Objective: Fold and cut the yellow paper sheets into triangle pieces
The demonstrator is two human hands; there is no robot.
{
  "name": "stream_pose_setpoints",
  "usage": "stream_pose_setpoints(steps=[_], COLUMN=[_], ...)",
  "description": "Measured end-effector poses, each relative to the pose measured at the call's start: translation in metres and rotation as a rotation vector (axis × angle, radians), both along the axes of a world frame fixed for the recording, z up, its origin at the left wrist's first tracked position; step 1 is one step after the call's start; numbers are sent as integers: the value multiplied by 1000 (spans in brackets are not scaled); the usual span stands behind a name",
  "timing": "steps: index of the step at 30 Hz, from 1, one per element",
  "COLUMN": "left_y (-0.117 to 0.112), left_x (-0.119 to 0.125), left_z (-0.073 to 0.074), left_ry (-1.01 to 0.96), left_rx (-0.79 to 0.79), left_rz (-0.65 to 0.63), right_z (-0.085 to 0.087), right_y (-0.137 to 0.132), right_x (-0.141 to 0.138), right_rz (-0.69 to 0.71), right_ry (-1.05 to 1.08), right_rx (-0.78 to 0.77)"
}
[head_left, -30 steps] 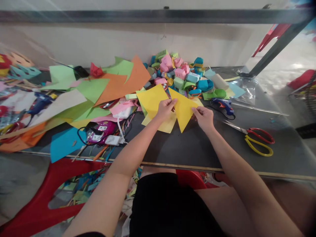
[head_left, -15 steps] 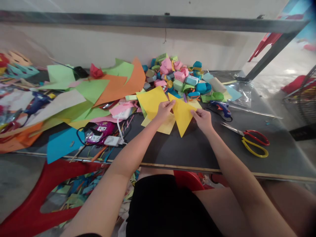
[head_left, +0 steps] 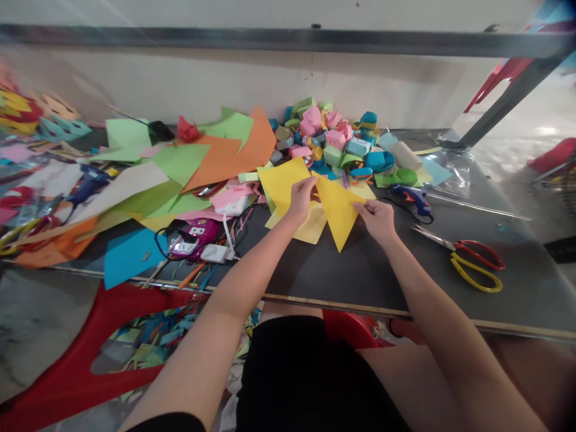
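Between my hands, a yellow paper triangle (head_left: 338, 211) is held up over the table with its point downward. My left hand (head_left: 302, 198) pinches its upper left corner, fingers closed. At the right corner, my right hand (head_left: 375, 216) pinches the paper between thumb and fingers. Behind my left hand lies another yellow sheet (head_left: 279, 180), with a paler yellow sheet (head_left: 310, 227) beneath. Just beyond the triangle is a heap of small folded paper pieces (head_left: 335, 139) in pink, blue and green.
Right of my hands lie a blue glue gun (head_left: 414, 199) and scissors (head_left: 472, 258) with red and yellow handles. Coloured sheets (head_left: 180, 165) cover the left side, near a purple power strip (head_left: 202, 235). A metal bar (head_left: 270, 39) crosses above the dark table (head_left: 351, 279).
The whole view has shifted slightly, so things appear a little further right. Both hands still pinch the yellow triangle in nearly the same pose.
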State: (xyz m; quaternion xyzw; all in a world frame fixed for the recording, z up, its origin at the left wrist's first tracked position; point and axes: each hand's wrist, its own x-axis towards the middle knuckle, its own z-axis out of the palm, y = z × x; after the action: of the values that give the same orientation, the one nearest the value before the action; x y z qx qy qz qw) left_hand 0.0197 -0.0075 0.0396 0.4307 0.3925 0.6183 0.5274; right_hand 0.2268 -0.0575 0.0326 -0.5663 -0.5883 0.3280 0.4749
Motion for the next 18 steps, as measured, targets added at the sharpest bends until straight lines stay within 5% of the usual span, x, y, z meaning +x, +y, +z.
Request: stream_pose_setpoints(steps=[9,15,18], left_y=[7,-1,-4], left_x=[-9,-1,3], left_z=[3,4,0], left_ry=[107,134,185], left_rx=[-3,-73,-60], left_rz=[167,-93,-84], right_z=[-1,1,0], right_y=[0,-1,-2], right_x=[-3,-4,-4], right_rz=[43,-20,40], right_ry=[68,73,99], right_rx=[-24,16,-39])
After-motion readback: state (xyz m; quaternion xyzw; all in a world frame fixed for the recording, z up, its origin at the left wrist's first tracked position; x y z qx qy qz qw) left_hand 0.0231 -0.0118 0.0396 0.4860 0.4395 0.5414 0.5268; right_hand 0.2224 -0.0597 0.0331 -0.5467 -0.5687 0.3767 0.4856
